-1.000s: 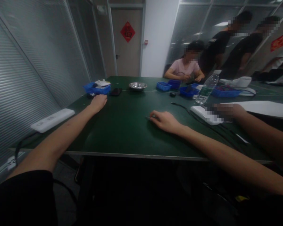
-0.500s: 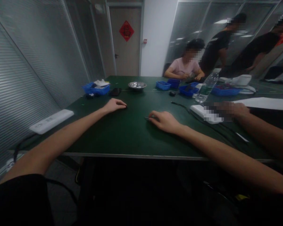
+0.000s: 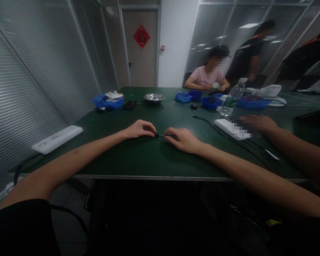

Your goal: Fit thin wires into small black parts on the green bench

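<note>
Near the middle of the green table [image 3: 128,156], my left hand [image 3: 138,128] pinches a small black piece [image 3: 156,134] between thumb and fingertips. Just to its right, my right hand [image 3: 183,138] is closed on a thin metal pin [image 3: 162,135] that points left toward the black piece. The pin's tip is at or very near that piece; whether it has gone in cannot be made out. Both hands rest low over the tabletop, fingertips facing each other. The pin's other end is hidden by my right fingers.
A steel bowl [image 3: 154,98] stands beyond my hands, with a blue bin [image 3: 108,102] and a black phone [image 3: 129,105] to its left. Rightward are a cable [image 3: 206,121], a white power strip [image 3: 224,127], a water bottle [image 3: 232,101] and another person's hand [image 3: 264,124].
My left hand has moved right and nearer with the black piece, bringing it up to the pin. My right hand has barely shifted.
</note>
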Action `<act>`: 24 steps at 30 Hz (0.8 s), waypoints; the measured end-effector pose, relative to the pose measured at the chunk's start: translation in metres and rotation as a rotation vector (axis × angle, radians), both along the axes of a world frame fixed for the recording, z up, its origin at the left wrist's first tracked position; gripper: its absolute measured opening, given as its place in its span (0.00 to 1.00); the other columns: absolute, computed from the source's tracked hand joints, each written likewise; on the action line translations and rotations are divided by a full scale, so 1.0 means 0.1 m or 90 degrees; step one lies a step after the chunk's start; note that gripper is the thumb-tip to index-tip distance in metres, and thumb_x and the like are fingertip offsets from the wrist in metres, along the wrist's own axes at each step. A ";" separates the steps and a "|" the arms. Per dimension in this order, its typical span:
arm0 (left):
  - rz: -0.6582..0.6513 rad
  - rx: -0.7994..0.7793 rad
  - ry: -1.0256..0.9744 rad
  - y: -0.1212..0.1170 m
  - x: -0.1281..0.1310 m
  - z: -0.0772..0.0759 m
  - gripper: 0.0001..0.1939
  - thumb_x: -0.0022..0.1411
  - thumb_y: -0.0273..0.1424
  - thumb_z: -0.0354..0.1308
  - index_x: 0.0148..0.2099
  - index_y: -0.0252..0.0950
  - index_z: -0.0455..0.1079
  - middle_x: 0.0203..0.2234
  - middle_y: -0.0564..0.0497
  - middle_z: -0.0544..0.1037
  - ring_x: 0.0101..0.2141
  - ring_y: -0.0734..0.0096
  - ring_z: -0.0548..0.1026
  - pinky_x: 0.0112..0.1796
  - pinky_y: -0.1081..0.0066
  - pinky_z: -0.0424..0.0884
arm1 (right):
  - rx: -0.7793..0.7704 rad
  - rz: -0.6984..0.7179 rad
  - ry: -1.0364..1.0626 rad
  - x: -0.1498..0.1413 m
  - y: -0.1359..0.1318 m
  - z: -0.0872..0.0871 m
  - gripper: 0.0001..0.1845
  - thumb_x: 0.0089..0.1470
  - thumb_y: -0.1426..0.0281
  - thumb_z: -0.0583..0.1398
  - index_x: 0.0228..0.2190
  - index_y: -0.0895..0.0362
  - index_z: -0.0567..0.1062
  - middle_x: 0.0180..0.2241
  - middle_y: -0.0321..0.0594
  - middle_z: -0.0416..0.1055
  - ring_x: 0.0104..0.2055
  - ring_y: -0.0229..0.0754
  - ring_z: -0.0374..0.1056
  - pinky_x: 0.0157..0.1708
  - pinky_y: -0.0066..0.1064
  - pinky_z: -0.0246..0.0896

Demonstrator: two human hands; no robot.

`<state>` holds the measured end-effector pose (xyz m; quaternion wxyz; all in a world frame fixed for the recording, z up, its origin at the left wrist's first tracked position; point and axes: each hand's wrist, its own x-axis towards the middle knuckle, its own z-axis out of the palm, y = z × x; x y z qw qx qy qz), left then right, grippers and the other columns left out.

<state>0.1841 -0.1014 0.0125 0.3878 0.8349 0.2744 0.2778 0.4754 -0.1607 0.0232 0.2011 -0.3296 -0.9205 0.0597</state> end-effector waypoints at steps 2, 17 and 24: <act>-0.001 0.001 0.000 -0.02 0.02 0.00 0.19 0.56 0.41 0.73 0.46 0.33 0.82 0.41 0.43 0.83 0.42 0.62 0.80 0.46 0.63 0.74 | 0.003 0.004 -0.008 0.00 -0.01 0.00 0.14 0.69 0.61 0.55 0.50 0.55 0.72 0.37 0.41 0.77 0.33 0.41 0.69 0.35 0.30 0.56; -0.041 0.046 0.021 -0.11 0.11 0.03 0.18 0.59 0.40 0.71 0.50 0.38 0.83 0.40 0.45 0.84 0.42 0.62 0.80 0.45 0.65 0.73 | -0.015 0.017 -0.010 -0.08 -0.04 -0.01 0.16 0.71 0.60 0.52 0.52 0.53 0.71 0.43 0.43 0.78 0.39 0.43 0.72 0.38 0.31 0.59; -0.050 0.041 0.043 -0.08 0.11 0.04 0.20 0.61 0.41 0.70 0.53 0.39 0.81 0.41 0.45 0.81 0.38 0.66 0.76 0.39 0.67 0.71 | -0.004 -0.032 0.008 -0.11 -0.03 -0.02 0.15 0.71 0.61 0.53 0.52 0.54 0.71 0.42 0.43 0.78 0.36 0.42 0.71 0.35 0.30 0.56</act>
